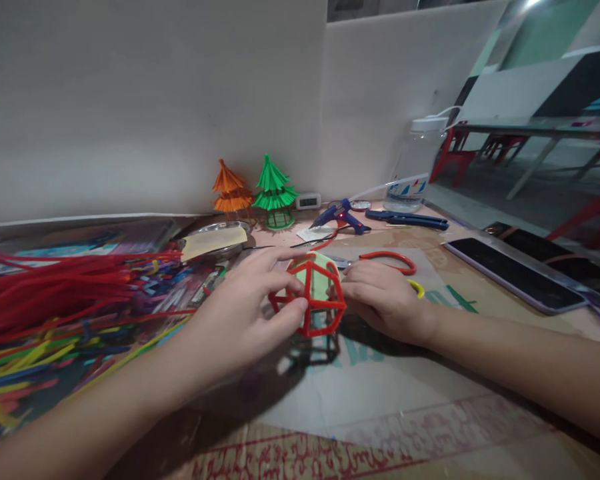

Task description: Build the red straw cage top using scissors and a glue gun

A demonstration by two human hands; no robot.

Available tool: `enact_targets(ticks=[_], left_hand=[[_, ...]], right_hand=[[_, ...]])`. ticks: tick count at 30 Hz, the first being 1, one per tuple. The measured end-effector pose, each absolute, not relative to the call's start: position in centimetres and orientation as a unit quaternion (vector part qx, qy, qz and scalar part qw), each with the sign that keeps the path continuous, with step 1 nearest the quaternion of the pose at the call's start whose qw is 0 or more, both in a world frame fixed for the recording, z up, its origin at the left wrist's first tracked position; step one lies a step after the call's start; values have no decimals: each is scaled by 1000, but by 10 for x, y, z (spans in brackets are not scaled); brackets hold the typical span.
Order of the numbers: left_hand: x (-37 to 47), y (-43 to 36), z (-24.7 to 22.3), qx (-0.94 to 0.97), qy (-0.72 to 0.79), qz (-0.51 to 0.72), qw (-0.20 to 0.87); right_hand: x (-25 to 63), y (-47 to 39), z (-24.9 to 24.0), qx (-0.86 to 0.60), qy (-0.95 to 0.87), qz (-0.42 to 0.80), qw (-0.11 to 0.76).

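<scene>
A red openwork frame (325,305) of thin rods is held up over the table in the middle of the head view, its shadow below it. My left hand (260,303) pinches its left side between thumb and fingers. My right hand (380,297) is closed at the frame's right side, fingertips against it; whether it also holds a small piece there is hidden. A pale green piece (317,279) shows through the upper part of the frame.
Red strips (75,287) and colourful sticks (30,363) lie at left. Behind stand orange (230,190) and green (275,193) towers, a blue glue gun (343,217) and a bottle (414,163). Red-handled scissors (390,257) lie behind my right hand; a phone (515,273) is at right.
</scene>
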State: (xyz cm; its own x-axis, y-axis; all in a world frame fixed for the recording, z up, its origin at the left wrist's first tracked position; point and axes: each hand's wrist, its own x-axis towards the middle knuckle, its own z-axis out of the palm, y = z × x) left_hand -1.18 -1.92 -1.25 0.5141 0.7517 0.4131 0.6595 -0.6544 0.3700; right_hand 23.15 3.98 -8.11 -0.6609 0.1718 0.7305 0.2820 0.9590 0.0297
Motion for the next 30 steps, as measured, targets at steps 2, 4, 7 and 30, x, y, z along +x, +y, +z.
enact_targets(ticks=[2,4,7,30], left_hand=[[-11,-20,-14,863,413,277,83],[-10,-20,-15,861,417,277,83],[-10,-20,-16,861,421,274,82],[-24,-27,2,836,403,369,-45]], right_hand=[[231,39,-80,-123,-910,-75,390],[231,39,-80,-123,-911,-77,387],[229,39,-80,-121,-911,-77,387],[230,43,-83,-143,-906,-60,394]])
